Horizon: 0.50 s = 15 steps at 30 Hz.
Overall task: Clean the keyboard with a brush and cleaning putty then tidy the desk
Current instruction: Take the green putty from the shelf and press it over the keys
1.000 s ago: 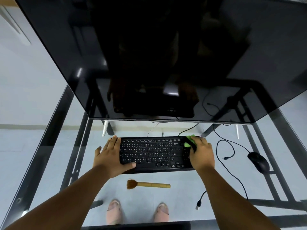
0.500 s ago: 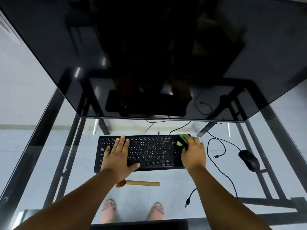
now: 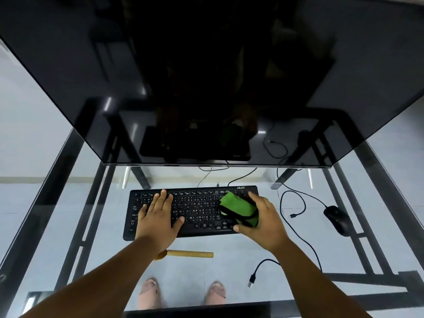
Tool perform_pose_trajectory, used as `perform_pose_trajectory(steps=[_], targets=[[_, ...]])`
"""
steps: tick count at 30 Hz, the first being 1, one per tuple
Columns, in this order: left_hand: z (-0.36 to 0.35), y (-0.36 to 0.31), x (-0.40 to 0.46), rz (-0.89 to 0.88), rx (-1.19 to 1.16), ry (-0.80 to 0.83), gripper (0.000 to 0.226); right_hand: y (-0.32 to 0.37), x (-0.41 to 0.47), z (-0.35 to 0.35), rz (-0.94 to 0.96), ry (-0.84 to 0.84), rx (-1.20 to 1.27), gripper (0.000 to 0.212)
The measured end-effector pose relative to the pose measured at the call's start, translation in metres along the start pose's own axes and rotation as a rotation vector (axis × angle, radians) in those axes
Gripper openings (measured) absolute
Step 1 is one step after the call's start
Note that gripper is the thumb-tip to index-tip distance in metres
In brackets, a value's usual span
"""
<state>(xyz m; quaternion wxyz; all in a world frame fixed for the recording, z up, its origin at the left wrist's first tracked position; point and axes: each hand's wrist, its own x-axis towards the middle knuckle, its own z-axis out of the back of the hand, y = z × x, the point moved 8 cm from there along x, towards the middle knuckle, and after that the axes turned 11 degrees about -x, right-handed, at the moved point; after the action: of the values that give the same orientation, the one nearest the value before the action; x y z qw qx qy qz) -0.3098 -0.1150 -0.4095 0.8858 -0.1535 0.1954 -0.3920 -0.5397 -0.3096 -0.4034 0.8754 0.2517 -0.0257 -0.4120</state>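
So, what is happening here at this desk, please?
A person is cleaning a black keyboard on a glass desk. The left hand lies flat on the keys on the left side and steadies it. The right hand holds a green lump of cleaning putty over the right part of the keys. The brush lies unused on the glass in front of the keyboard, and a mouse sits to the right.

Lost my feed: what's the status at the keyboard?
Left hand flat on keyboard. Right hand grips green putty over right keys. Brush idle, nothing blocking.
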Motion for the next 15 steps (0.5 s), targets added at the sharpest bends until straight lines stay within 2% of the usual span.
perform_pose_trajectory(steps=[2,5,7,11,15], targets=[[0.001,-0.004,0.0,-0.005,-0.024,-0.018,0.069,-0.004,-0.001,0.004,-0.004,-0.014,-0.096,0.09],[0.002,-0.012,-0.001,-0.009,-0.057,-0.037,0.062,-0.001,-0.001,0.005,0.004,-0.022,-0.064,0.055],[0.003,-0.017,-0.002,-0.018,-0.076,-0.048,0.058,-0.004,0.0,0.006,-0.075,-0.022,0.118,0.032],[0.005,-0.027,-0.003,-0.048,-0.146,-0.042,0.047,-0.015,-0.002,0.004,-0.298,-0.016,0.507,0.009],[0.005,-0.035,-0.004,-0.052,-0.386,-0.013,0.034,-0.014,-0.007,-0.002,-0.459,0.032,0.9,0.007]])
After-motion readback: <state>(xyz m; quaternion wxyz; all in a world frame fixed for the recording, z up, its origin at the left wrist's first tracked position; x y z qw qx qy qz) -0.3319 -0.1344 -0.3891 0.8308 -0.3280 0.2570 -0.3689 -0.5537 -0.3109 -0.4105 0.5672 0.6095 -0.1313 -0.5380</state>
